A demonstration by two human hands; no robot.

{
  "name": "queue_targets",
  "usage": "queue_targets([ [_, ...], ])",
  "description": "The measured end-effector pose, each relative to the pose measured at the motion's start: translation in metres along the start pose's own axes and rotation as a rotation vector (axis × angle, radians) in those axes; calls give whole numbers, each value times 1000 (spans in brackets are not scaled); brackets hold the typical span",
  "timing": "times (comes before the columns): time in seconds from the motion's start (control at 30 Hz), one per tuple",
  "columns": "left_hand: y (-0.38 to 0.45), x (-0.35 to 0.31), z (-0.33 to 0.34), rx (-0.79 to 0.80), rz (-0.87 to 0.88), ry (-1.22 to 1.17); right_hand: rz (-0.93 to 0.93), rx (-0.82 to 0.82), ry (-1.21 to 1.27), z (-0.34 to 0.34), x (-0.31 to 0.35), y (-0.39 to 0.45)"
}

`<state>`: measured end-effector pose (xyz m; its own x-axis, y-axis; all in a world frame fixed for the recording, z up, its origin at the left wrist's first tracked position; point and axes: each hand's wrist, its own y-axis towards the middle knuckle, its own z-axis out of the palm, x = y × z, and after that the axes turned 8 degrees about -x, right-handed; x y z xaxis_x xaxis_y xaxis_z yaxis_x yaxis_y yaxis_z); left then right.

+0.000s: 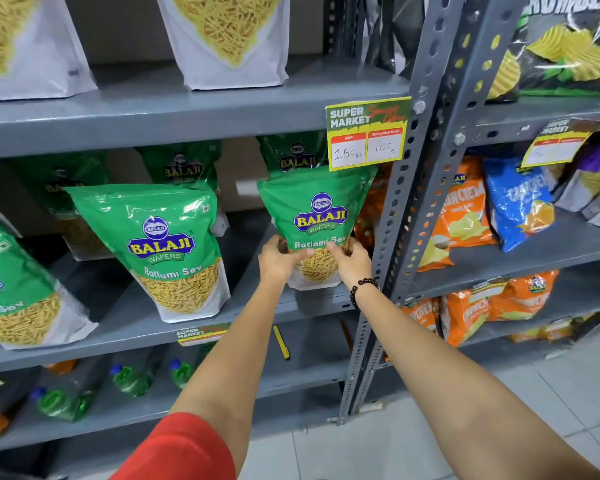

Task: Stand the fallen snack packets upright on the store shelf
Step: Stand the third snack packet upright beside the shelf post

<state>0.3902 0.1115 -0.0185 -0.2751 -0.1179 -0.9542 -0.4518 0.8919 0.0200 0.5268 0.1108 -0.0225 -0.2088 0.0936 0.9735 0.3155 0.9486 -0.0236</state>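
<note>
A green Balaji Ratlami Sev packet [317, 209] stands upright at the right end of the middle grey shelf [312, 303]. My left hand [278, 259] grips its lower left side and my right hand [350, 261] its lower right side, thumbs on the front. A second green packet [163, 247] stands upright to the left. A third [11, 289] stands at the far left edge. More green packets [184, 168] stand behind them.
A grey slotted upright post [426, 161] rises just right of my hands, with a yellow price tag [368, 133] above. Orange and blue chip bags [492, 209] fill the right bay. White sev packets [229, 39] stand above. Green bottles [132, 379] lie below.
</note>
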Motion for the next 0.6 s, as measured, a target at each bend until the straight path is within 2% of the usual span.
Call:
queue_targets([
  [0.6, -20, -3, -7, 12, -3, 18, -5, 23, -21, -13, 0, -16],
])
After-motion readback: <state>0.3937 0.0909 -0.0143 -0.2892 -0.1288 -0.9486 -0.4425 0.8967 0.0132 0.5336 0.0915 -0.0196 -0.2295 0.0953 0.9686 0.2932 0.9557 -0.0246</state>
